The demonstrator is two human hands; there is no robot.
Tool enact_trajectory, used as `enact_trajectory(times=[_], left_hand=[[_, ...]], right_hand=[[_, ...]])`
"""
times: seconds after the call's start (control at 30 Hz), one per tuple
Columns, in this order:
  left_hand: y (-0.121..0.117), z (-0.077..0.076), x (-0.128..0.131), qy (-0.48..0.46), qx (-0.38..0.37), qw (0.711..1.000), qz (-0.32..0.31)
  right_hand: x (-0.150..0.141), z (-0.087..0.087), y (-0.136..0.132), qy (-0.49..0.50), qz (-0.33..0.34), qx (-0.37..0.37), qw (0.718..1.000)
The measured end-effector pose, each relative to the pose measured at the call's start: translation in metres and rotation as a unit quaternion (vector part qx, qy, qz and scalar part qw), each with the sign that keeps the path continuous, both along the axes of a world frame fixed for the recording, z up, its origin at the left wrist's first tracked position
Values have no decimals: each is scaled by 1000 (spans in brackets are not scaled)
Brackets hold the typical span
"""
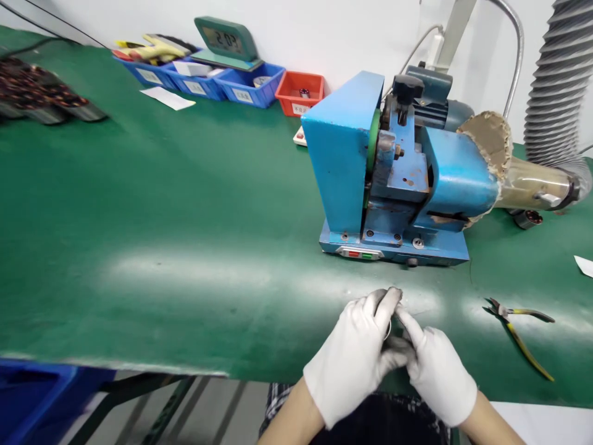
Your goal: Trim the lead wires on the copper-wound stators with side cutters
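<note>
Both of my hands wear white work gloves with greyed fingertips and meet near the table's front edge, before the blue machine. My left hand is closed around a small round metal part. Only a sliver of its shiny curved edge shows between the fingers; the rest is hidden. From the other side, the bent fingers and thumb of my right hand press against the same part. To the right of my hands, yellow-handled cutting pliers lie on the table with their handles apart.
The blue machine stands on the green table, joined to a ribbed hose. A wound metal core lies beneath its duct. Blue bins, a red bin and a digital clock line the wall. Several wound cores lie far left.
</note>
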State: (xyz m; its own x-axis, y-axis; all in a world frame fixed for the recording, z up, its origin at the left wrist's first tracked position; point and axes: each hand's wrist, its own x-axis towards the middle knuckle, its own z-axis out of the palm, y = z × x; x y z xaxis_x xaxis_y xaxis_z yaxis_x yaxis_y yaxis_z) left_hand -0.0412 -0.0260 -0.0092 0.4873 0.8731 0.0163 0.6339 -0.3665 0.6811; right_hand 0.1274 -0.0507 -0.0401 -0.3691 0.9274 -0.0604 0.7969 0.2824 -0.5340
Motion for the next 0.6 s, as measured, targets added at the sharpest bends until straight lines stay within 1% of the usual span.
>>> enact_trajectory(times=[0.1, 0.23, 0.3, 0.37, 0.43, 0.5, 0.57, 0.6], left_hand=[[0, -4, 1, 32, 20, 999, 2], [-2, -10, 3, 36, 75, 996, -15], [-2, -13, 4, 33, 100, 994, -19], [-1, -15, 5, 27, 107, 994, -19], [-1, -16, 5, 21, 104, 994, -15], [-1, -16, 6, 18, 102, 995, -10], [-1, -17, 6, 23, 101, 995, -10], [-1, -16, 7, 26, 101, 995, -11]], right_hand=[[1, 6, 10, 67, -34, -71, 995], [1, 12, 21, 135, -59, -115, 982], [10, 14, 25, 162, -87, -132, 974], [26, 18, 28, 177, -128, -131, 967], [47, 24, 28, 182, -180, -90, 963], [62, 33, 26, 174, -219, -9, 960], [62, 37, 22, 162, -213, 56, 962], [57, 37, 19, 151, -180, 79, 969]])
